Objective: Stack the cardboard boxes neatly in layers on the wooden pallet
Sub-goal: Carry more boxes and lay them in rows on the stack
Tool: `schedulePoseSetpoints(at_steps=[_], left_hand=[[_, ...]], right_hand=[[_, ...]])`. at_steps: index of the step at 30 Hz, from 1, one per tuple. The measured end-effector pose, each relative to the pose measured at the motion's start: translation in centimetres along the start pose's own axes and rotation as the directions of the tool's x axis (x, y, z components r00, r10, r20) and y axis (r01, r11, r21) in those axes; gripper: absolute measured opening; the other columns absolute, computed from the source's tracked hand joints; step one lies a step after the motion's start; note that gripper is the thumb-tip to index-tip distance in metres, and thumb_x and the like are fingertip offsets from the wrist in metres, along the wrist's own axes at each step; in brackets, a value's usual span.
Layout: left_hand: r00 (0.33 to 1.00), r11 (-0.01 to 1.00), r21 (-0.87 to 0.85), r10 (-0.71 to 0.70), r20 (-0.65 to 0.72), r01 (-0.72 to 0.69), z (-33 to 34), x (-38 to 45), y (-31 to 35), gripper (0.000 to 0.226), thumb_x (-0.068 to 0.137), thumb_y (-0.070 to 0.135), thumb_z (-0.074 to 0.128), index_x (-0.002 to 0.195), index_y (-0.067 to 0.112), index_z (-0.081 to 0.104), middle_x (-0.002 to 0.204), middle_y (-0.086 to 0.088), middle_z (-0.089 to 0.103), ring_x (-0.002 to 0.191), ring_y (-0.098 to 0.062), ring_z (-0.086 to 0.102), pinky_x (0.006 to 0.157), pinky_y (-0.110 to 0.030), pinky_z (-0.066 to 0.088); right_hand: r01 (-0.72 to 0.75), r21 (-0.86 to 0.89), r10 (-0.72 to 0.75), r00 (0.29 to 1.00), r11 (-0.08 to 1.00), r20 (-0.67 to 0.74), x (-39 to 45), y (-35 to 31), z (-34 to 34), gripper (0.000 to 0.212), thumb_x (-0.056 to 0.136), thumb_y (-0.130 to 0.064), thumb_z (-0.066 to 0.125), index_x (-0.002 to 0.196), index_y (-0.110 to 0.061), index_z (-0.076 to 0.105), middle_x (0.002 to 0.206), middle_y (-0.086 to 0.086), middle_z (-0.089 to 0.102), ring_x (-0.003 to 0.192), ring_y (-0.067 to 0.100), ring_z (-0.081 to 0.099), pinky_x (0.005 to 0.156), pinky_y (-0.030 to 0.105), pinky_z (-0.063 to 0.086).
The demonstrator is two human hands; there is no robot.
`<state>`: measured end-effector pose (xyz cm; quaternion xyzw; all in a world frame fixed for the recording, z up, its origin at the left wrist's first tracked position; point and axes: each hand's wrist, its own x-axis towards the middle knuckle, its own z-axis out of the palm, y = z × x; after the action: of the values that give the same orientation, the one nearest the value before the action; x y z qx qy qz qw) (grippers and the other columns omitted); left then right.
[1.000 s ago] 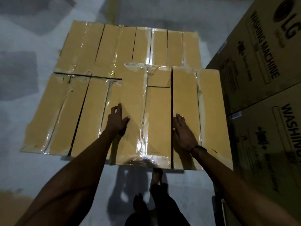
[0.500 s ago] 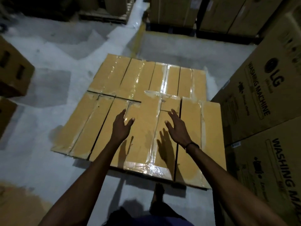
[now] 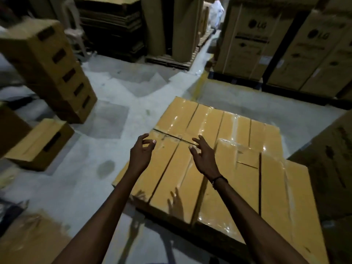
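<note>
While both my hands hang over the stack with nothing in them, my left hand (image 3: 142, 154) and my right hand (image 3: 204, 159) have fingers spread and loosely bent, touching no box. Low in the centre of the frame lies the flat layer of tan, tape-sealed cardboard boxes (image 3: 205, 130), with two raised tan boxes (image 3: 247, 178) starting a second layer at lower right; the wooden pallet beneath is hidden. As I judge it, the glossy tape could let a box slide out of line, and the dim light could hide a crooked edge. More brown boxes with dark handle slots (image 3: 57, 73) wait at upper left. Tall cartons (image 3: 253, 40) at upper right read "LG"; smaller print is blurred.
</note>
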<state>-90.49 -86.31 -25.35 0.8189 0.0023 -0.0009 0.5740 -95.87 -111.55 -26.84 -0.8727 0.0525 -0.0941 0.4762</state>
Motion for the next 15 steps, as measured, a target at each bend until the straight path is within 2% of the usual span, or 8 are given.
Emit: schedulePoseSetpoints(at_steps=[3, 7, 11, 15], left_hand=[[0.997, 1.0, -0.019, 0.015, -0.076, -0.017, -6.2, 0.9, -0.6, 0.036, 0.1, 0.043, 0.064, 0.133, 0.029, 0.056, 0.109, 0.018, 0.069, 0.088, -0.005, 0.072, 0.089, -0.051, 0.058], [0.981, 0.999, -0.034, 0.006, -0.192, -0.012, -13.9, 2.1, -1.8, 0.032, 0.1, 0.041, 0.063, 0.128, 0.026, 0.059, 0.106, 0.013, 0.07, 0.083, -0.001, 0.072, 0.086, -0.051, 0.059], [0.956, 0.998, -0.058, -0.04, -0.291, 0.024, -20.5, 3.1, -3.6, 0.027, 0.101, 0.038, 0.062, 0.125, 0.025, 0.061, 0.105, 0.009, 0.072, 0.084, -0.003, 0.072, 0.084, -0.05, 0.06], [0.914, 0.992, -0.107, -0.104, -0.392, 0.067, -27.2, 5.0, -6.4, 0.026, 0.102, 0.037, 0.062, 0.125, 0.026, 0.061, 0.109, 0.004, 0.072, 0.086, -0.004, 0.072, 0.077, -0.042, 0.061]], right_hand=[[0.041, 0.035, -0.043, 0.998, 0.999, 0.051, 1.2, -4.6, 5.4, 0.043, 0.105, -0.043, 0.055, 0.145, -0.029, 0.053, 0.167, -0.001, 0.028, 0.13, 0.02, 0.056, 0.099, 0.035, 0.048], [0.117, 0.078, -0.126, 0.985, 0.99, 0.12, 3.2, -10.0, 12.3, 0.043, 0.104, -0.044, 0.056, 0.144, -0.029, 0.054, 0.166, -0.003, 0.031, 0.124, 0.016, 0.059, 0.093, 0.031, 0.048], [0.174, 0.12, -0.195, 0.961, 0.978, 0.197, 6.1, -14.5, 18.4, 0.032, 0.103, -0.043, 0.057, 0.135, -0.046, 0.051, 0.164, -0.004, 0.033, 0.12, 0.012, 0.061, 0.094, 0.039, 0.054], [0.191, 0.187, -0.234, 0.939, 0.964, 0.251, 10.3, -18.5, 25.7, 0.036, 0.101, -0.047, 0.06, 0.135, -0.036, 0.058, 0.162, -0.007, 0.036, 0.117, 0.01, 0.063, 0.094, 0.045, 0.057]])
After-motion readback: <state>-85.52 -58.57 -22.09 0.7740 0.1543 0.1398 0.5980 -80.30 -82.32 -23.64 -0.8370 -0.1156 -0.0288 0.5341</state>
